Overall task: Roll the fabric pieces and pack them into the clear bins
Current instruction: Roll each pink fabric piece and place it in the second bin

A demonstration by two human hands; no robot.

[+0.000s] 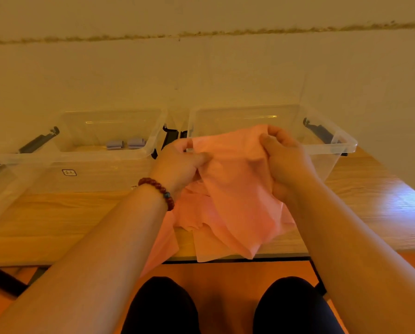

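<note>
While bunched, fabric (235, 184) btwn hands (177, 165) (287, 156)

Pink fabric (235, 189) bunched, unrolled, raised before right bin (341, 141). Left bin (81, 156) holds two grey rolls (125, 143).

Thin matt pink cloth piece (235, 189); behind it, glossy clear plastic bins (341, 143); beneath, smooth light wood-grain tabletop (57, 218), sheen at right.

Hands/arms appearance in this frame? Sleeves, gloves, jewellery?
No gloves on the left hand or the right hand, and no sleeves reach either forearm in view. The left wrist wears a bracelet of round dark-red beads with one darker bluish bead. The right wrist has nothing on it.
</note>
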